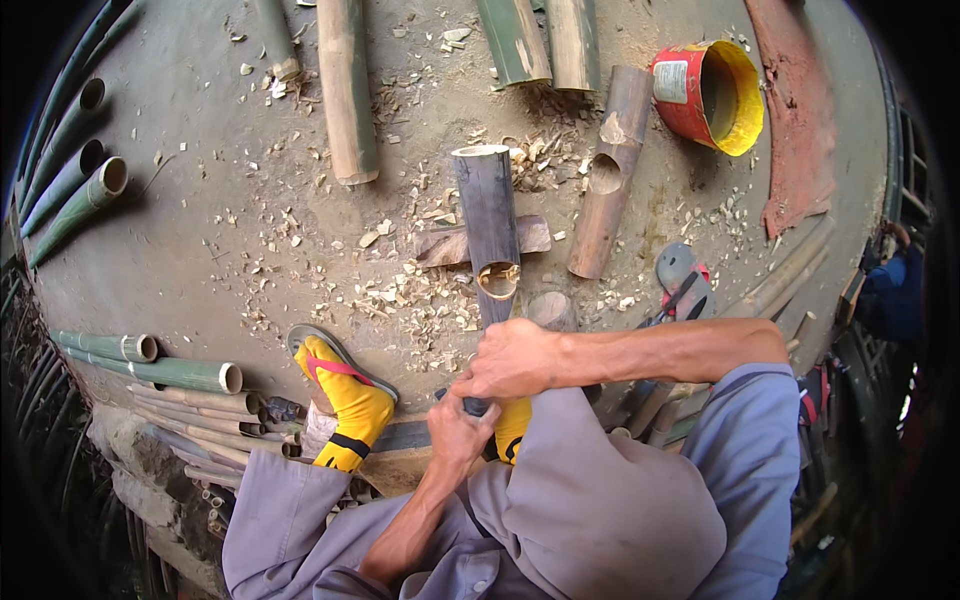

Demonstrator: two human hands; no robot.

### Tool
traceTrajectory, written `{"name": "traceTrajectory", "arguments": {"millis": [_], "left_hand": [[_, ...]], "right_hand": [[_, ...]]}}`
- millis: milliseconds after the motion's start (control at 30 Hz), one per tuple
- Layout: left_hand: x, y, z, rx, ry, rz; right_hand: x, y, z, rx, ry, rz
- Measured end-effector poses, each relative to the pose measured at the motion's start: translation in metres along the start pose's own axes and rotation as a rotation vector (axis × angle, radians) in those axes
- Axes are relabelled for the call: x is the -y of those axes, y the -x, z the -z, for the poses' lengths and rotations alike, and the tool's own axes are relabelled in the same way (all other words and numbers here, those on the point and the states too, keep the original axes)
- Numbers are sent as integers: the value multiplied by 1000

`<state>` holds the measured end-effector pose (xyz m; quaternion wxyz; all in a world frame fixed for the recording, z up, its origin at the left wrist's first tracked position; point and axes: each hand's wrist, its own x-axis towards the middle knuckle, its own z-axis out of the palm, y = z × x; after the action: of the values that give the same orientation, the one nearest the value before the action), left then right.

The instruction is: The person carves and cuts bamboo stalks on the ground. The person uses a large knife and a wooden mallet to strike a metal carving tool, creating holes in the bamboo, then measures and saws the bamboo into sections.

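A dark bamboo length (486, 205) lies pointing away from me, with a scooped-out notch (497, 282) near its closer end. A short split wood piece (446, 246) lies crosswise under it. My right hand (512, 360) is closed at the bamboo's near end, covering it; what its fingers grip is hidden. Just below and left, my left hand (460, 432) is closed around a small dark object (474, 406), only partly visible. The two hands nearly touch, close to my right foot in a yellow sock (514, 425).
Pale wood chips (400, 305) litter the ground. A notched brown bamboo piece (600, 220) and a red-and-yellow bucket (712, 95) on its side lie to the right. Several bamboo poles (350, 90) lie ahead, others (200, 375) at left. A sandaled, yellow-socked foot (350, 400) is left.
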<state>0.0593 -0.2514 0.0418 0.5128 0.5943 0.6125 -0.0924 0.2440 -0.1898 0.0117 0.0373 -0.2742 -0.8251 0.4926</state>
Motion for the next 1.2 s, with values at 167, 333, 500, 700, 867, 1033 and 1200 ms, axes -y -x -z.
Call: {"name": "traceTrajectory", "arguments": {"millis": [167, 333, 500, 700, 867, 1033, 1200], "left_hand": [[6, -49, 66, 5, -122, -92], [-24, -92, 129, 148, -492, -315], [-68, -123, 156, 230, -775, -456], [-158, -160, 157, 277, -1174, -865], [-192, -160, 141, 313, -1219, -812], [-2, -71, 100, -24, -198, -117], [-53, -100, 141, 131, -369, -168]], "right_hand": [[-17, -40, 20, -70, -5, -55], [-10, -39, 30, -304, -130, -267], [-11, -34, 29, -583, -157, -385], [-15, -25, 17, -1128, -270, -452], [-18, -12, 17, -1170, -403, -440], [-3, -39, 18, -335, -11, -249], [-5, -43, 41, -344, -138, -320]]}}
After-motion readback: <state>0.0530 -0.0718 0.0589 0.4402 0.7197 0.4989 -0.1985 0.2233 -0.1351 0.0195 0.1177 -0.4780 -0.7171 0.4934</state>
